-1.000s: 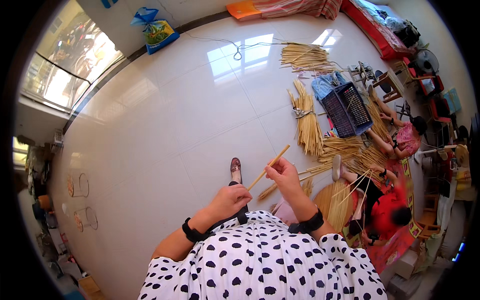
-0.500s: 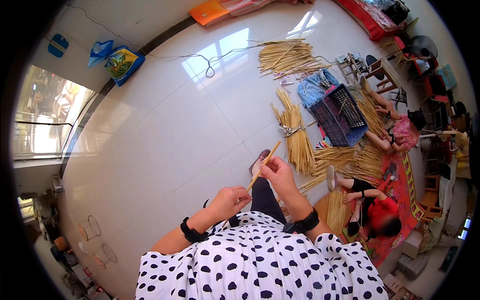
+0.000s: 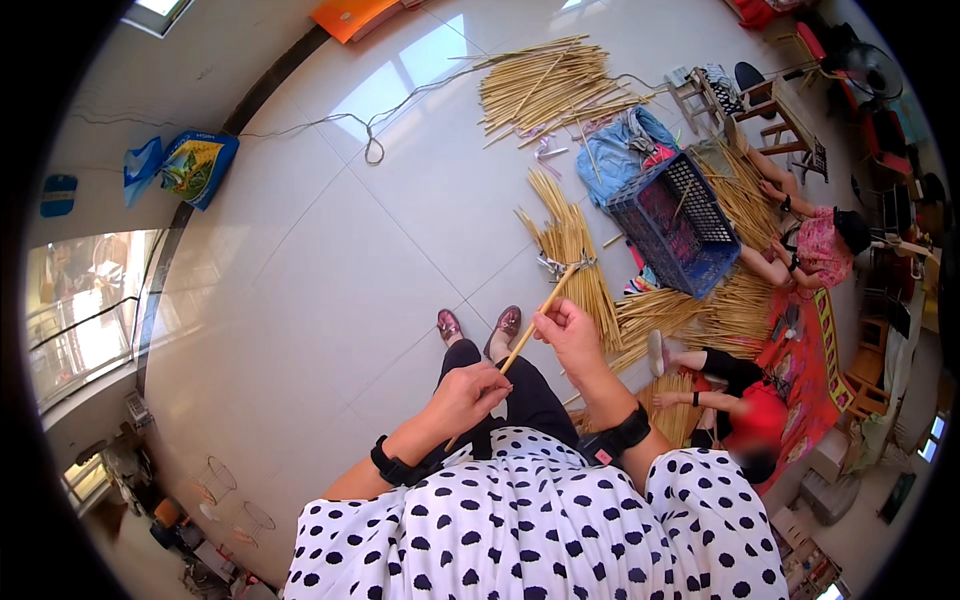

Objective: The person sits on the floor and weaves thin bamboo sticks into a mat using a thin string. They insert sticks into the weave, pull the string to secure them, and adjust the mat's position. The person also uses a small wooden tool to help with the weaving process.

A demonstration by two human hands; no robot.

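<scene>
A long thin tan stick [image 3: 525,340] slants across the space in front of me, its upper end away from my body. My left hand [image 3: 466,400] is closed around its lower part, and a short end pokes out below the palm. Higher up, my right hand [image 3: 572,338] pinches at the stick with thumb and fingertips. Beyond the stick's tip, a bundle of similar sticks [image 3: 575,235] lies on the floor, bound round the middle with a pale tie.
More loose sticks [image 3: 545,85] lie farther off. A blue plastic crate [image 3: 690,235] rests beside blue cloth [image 3: 620,160]. Two co-workers sit at the right, one in a red top [image 3: 755,420], one in pink [image 3: 825,250]. A cable [image 3: 400,105] crosses the tiled floor [image 3: 300,270].
The view has shifted, and both my shoes now show. My right hand still pinches the stick's upper part, my left its lower part. The red-topped co-worker's arm has moved.
</scene>
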